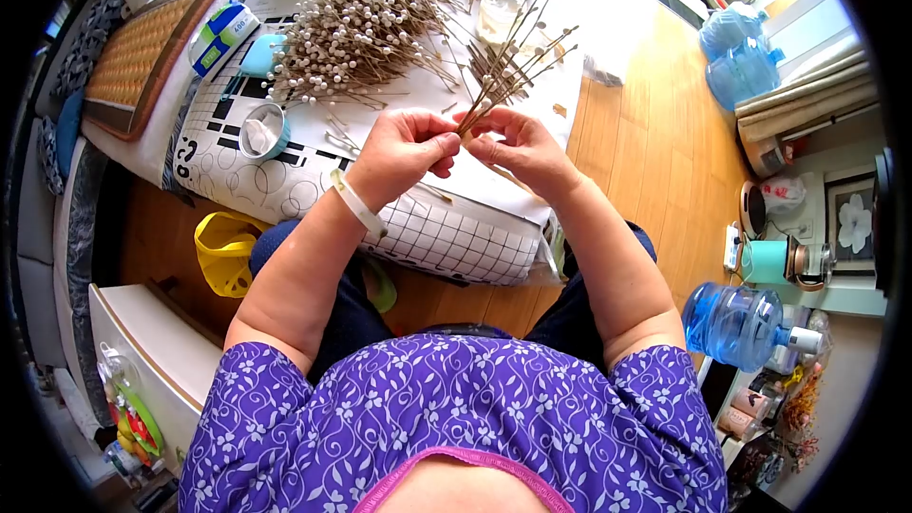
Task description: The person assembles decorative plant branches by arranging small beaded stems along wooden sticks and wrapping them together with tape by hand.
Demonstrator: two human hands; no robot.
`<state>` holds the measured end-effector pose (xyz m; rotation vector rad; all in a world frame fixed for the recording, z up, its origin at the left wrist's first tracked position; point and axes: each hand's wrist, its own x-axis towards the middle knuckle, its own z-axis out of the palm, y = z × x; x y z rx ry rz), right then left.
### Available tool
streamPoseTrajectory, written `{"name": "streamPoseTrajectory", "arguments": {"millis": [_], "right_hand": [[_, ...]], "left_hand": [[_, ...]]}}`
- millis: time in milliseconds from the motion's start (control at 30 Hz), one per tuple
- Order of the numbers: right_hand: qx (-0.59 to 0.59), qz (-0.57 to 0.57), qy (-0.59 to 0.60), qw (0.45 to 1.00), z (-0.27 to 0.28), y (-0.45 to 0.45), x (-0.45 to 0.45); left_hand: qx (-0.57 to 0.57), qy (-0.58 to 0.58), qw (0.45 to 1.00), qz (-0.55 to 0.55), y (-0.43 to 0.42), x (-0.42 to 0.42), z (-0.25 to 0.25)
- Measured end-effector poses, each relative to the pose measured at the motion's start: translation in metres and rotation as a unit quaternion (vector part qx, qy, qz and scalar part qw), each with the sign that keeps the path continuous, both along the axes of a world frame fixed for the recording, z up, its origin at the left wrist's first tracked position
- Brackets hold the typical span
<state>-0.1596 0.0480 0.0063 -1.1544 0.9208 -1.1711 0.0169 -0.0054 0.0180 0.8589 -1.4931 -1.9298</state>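
Bunch of dark stems [485, 98], raised above the near side of the cloth-covered table [465, 239] between your two hands: its lower ends lay at your fingertips, and its long axis ran forward and to your right, the stems fanning apart toward their far tips. Your right hand [521, 144] was the nearer, its thumb and forefinger closed on the bunch close to those lower ends. Your left hand [410, 150], with a white bracelet [355, 201] at the wrist, met it from the other side, thumb drawn in against curled fingers; whether these pinched a stem could not be told. Beyond the bunch stood a tub [499, 35]; forward and to your left spread a large pile of white-headed stems [356, 33], with a small blue bowl [283, 140] near its close edge. A yellow bag [225, 252] stood low at your left
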Motion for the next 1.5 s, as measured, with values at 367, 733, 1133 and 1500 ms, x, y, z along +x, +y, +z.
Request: {"name": "streamPoseTrajectory", "arguments": {"millis": [367, 733, 1133, 1500], "right_hand": [[0.078, 0.025, -0.029, 0.996, -0.006, -0.004, 0.001], [0.012, -0.275, 0.354, 0.894, -0.028, -0.029, -0.060], [0.042, -0.242, 0.731, 0.636, -0.031, -0.085, -0.054], [-0.098, -0.232, 0.646, 0.721, -0.018, -0.065, -0.064]], "left_hand": [[-0.030, 0.012, 0.999, 0.034, -0.003, 0.005, 0.005], [-0.036, 0.066, 0.994, 0.074, -0.017, 0.029, 0.018], [-0.012, 0.106, 0.992, 0.069, -0.017, 0.033, 0.021], [-0.021, 0.078, 0.994, 0.071, -0.019, 0.029, 0.022]]}}
